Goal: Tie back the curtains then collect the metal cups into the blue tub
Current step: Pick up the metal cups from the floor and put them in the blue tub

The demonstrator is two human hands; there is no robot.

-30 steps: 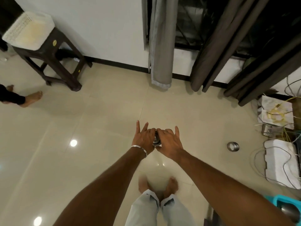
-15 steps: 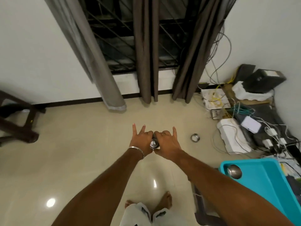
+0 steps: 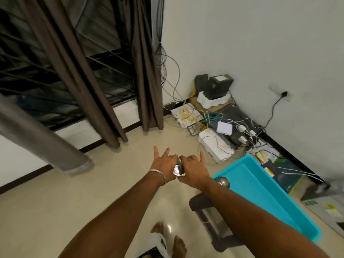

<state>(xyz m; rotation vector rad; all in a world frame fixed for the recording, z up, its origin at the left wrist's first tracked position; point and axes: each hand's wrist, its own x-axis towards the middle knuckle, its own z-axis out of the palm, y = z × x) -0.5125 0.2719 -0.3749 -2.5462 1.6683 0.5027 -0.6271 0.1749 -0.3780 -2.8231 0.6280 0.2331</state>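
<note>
I hold a shiny metal cup (image 3: 178, 168) between both hands in front of me, above the floor. My left hand (image 3: 164, 167) pinches its left side, with two fingers stretched out. My right hand (image 3: 194, 168) pinches its right side, little finger raised. The blue tub (image 3: 260, 190) stands on a dark stool just right of my hands. Another metal cup (image 3: 223, 181) lies in the tub's near-left corner, partly behind my right forearm. Dark brown curtains (image 3: 89, 86) hang over the barred window, and a grey curtain (image 3: 42, 138) hangs at the left.
A dark stool (image 3: 208, 216) carries the tub. The right corner is crowded with cables, white foam blocks (image 3: 214, 146), a white box (image 3: 224, 128) and a black device (image 3: 217, 86). A plug (image 3: 283, 93) sits in the wall socket. My bare feet (image 3: 167, 237) stand on beige tiles.
My view has swung right and the tub is now close beside my hands. Both hands still hold the cup together. The cup that lay on the floor is out of view.
</note>
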